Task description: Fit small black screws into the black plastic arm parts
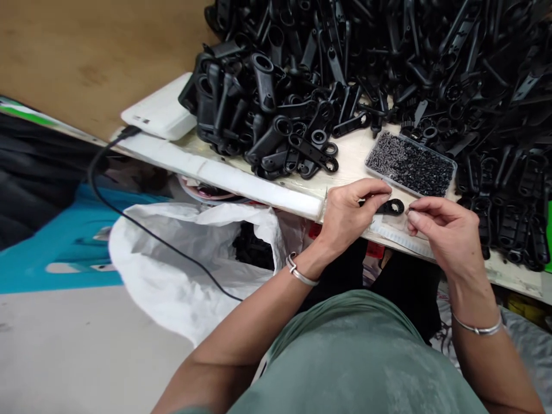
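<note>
A black plastic part [394, 207] with a ring-shaped end lies at the table's front edge, partly hidden under my left hand. Thumb and forefinger of my left hand [350, 211] are pinched together just above it; whatever is between them is too small to make out. To the right of the ring end, my right hand [451, 230] is also closed in a pinch, its fingertips perhaps on something tiny and dark. Right behind both hands stands a clear plastic box [367, 167], filled with small grey pieces on its left and small black pieces on its right.
Black plastic handle-like parts [267, 86] are heaped across the back, with more stacked at right [521, 201]. A white device [159, 109] with a black cable [101, 190] sits on the left. Below the table edge hangs an open white sack [146, 253] with black parts inside.
</note>
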The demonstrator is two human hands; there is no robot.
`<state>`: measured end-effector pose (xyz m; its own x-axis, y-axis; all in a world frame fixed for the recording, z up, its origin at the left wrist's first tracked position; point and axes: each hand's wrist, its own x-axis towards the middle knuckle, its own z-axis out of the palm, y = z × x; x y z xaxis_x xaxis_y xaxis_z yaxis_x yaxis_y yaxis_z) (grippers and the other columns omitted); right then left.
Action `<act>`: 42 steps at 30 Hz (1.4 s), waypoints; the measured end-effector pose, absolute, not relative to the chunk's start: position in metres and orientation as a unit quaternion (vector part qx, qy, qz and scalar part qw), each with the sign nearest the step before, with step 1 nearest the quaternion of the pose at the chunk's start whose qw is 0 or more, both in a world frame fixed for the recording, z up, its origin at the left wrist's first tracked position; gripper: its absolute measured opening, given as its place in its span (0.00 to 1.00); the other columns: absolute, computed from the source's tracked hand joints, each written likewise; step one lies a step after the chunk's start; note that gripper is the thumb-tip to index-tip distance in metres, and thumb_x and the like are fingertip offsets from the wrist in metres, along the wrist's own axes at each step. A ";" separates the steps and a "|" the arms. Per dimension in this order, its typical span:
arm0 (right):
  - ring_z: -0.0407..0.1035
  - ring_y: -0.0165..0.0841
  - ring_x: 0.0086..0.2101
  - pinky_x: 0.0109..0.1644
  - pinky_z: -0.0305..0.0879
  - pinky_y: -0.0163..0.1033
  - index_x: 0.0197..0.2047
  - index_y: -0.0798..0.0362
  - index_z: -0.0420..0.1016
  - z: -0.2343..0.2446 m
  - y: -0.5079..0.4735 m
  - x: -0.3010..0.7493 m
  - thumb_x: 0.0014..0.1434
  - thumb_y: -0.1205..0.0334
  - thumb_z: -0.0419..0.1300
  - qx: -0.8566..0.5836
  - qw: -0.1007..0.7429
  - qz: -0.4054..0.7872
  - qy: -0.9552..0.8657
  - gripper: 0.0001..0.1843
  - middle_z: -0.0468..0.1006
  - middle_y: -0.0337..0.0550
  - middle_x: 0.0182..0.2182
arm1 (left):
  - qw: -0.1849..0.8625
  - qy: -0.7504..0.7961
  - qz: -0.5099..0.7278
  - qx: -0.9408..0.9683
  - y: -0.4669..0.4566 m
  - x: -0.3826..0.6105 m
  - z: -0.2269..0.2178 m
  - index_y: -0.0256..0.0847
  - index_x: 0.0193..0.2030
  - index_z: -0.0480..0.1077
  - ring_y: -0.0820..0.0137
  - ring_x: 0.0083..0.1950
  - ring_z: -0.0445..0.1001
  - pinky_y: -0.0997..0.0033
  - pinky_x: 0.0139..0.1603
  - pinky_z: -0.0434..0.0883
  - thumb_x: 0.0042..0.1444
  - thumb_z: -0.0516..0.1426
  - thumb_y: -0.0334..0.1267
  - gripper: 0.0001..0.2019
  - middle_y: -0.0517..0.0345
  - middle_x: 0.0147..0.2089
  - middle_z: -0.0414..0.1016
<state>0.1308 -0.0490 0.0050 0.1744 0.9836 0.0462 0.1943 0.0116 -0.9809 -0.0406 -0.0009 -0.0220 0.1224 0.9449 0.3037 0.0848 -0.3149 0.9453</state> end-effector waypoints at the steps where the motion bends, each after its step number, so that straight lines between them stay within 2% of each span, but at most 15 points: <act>1: 0.73 0.28 0.22 0.28 0.75 0.35 0.33 0.50 0.81 0.006 -0.049 0.128 0.49 0.65 0.71 -0.574 0.509 0.409 -0.494 0.06 0.78 0.35 0.23 | 0.441 0.404 0.528 0.602 -0.002 -0.040 -0.021 0.39 0.35 0.79 0.72 0.37 0.80 0.75 0.43 0.76 0.54 0.63 0.29 0.04 0.60 0.36 0.83; 7: 0.75 0.28 0.25 0.30 0.76 0.34 0.33 0.51 0.81 0.008 -0.047 0.117 0.48 0.65 0.72 -0.542 0.549 0.446 -0.454 0.07 0.81 0.37 0.28 | 0.559 0.353 0.556 0.504 -0.006 -0.037 -0.022 0.38 0.35 0.77 0.73 0.37 0.80 0.74 0.43 0.78 0.50 0.66 0.30 0.05 0.58 0.35 0.82; 12: 0.72 0.25 0.24 0.28 0.73 0.31 0.32 0.50 0.82 0.006 -0.046 0.114 0.45 0.65 0.73 -0.545 0.560 0.448 -0.434 0.09 0.81 0.37 0.30 | 0.602 0.342 0.548 0.470 -0.012 -0.035 -0.023 0.38 0.35 0.76 0.72 0.37 0.81 0.72 0.43 0.79 0.49 0.68 0.34 0.08 0.59 0.35 0.82; 19: 0.70 0.24 0.22 0.27 0.71 0.30 0.31 0.49 0.82 0.004 -0.047 0.112 0.43 0.66 0.74 -0.523 0.577 0.465 -0.420 0.09 0.81 0.36 0.29 | 0.647 0.318 0.558 0.412 -0.014 -0.031 -0.019 0.38 0.32 0.77 0.74 0.33 0.79 0.75 0.38 0.78 0.43 0.72 0.35 0.11 0.61 0.32 0.81; 24: 0.72 0.25 0.25 0.27 0.72 0.30 0.31 0.49 0.83 -0.001 -0.048 0.113 0.44 0.68 0.73 -0.514 0.588 0.443 -0.441 0.09 0.82 0.36 0.30 | 0.660 0.304 0.558 0.400 -0.015 -0.029 -0.016 0.37 0.30 0.78 0.75 0.31 0.78 0.77 0.36 0.77 0.40 0.74 0.38 0.13 0.61 0.30 0.80; 30: 0.74 0.26 0.26 0.30 0.75 0.31 0.33 0.46 0.85 -0.003 -0.050 0.112 0.47 0.69 0.72 -0.514 0.594 0.423 -0.452 0.09 0.83 0.36 0.32 | 0.650 0.299 0.556 0.423 -0.016 -0.030 -0.018 0.37 0.30 0.77 0.75 0.31 0.78 0.77 0.35 0.77 0.44 0.72 0.36 0.10 0.61 0.29 0.80; 38: 0.72 0.26 0.24 0.30 0.74 0.32 0.33 0.50 0.85 -0.001 -0.051 0.115 0.45 0.61 0.75 -0.515 0.574 0.518 -0.371 0.10 0.81 0.39 0.26 | 0.658 0.303 0.548 0.418 -0.018 -0.030 -0.019 0.37 0.31 0.77 0.74 0.32 0.79 0.75 0.38 0.79 0.45 0.71 0.34 0.09 0.60 0.30 0.80; 42: 0.72 0.25 0.23 0.29 0.73 0.32 0.33 0.50 0.84 -0.003 -0.053 0.118 0.46 0.58 0.75 -0.507 0.557 0.549 -0.362 0.10 0.80 0.38 0.25 | 0.653 0.316 0.545 0.421 -0.019 -0.030 -0.019 0.36 0.32 0.77 0.73 0.32 0.80 0.75 0.37 0.79 0.45 0.71 0.36 0.10 0.59 0.30 0.80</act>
